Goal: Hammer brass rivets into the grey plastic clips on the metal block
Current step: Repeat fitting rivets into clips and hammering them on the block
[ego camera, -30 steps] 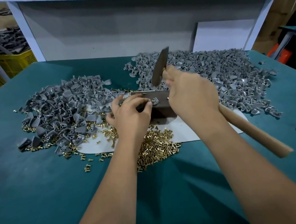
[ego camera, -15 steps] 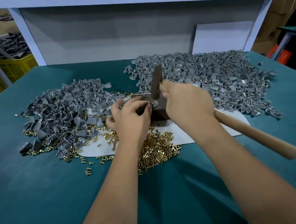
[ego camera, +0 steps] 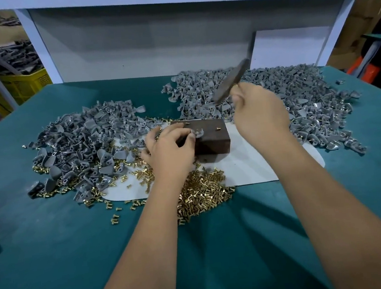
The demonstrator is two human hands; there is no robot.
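Head view is showing the left hand (ego camera: 170, 150) curling its fingers and pinching a grey plastic clip (ego camera: 197, 133) on top of the dark metal block (ego camera: 209, 135), which is sitting on a white sheet (ego camera: 252, 161) mid-table. To its right, the right hand (ego camera: 260, 111) is gripping a hammer (ego camera: 231, 81), fist closed round the hidden handle, its blurred head lifted above the far-right clip pile (ego camera: 297, 100). Half a second ago that head was touching the block; now it is raised well clear. Brass rivets (ego camera: 203, 190) are lying heaped near the block.
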